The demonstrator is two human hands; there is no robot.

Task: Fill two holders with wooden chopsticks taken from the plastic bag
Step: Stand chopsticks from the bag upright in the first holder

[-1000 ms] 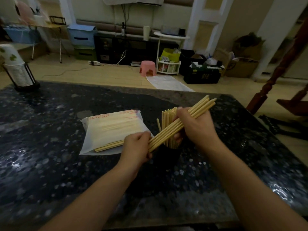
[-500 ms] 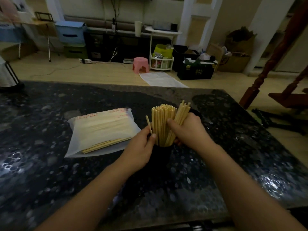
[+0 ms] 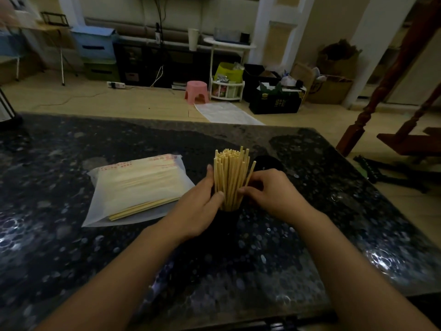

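So I'm looking down at the big dark speckled stone table (image 3: 71, 235), which is filling most of my view, and everything that matters is sitting near its middle. Lying flat on it to the left is the plastic bag (image 3: 133, 187), whitish with red print along its far edge, and a few loose chopsticks (image 3: 143, 207) are poking out of its near side at an angle. Just to the right of the bag, the near holder (image 3: 226, 217) is standing upright, dark and hard to make out against the table, and it's packed with a tight bundle of wooden chopsticks (image 3: 230, 173) standing on end, tips up. Behind it and slightly right, I'm seeing the dark round top of the second holder (image 3: 268, 162); I can't tell what's in that one. My left hand (image 3: 200, 206) is cupping the left side of the bundle, thumb pressing against the sticks low down and fingers reaching up round the far side. My right hand (image 3: 269, 192) is coming in from the other side with its fingers curled, fingertips pinching at the sticks on the right edge, where one stick is leaning outward from the rest. Both hands are closing on the same bundle, touching it from opposite sides. Way off on the floor beyond the table a little pink stool (image 3: 196, 90) is sitting.
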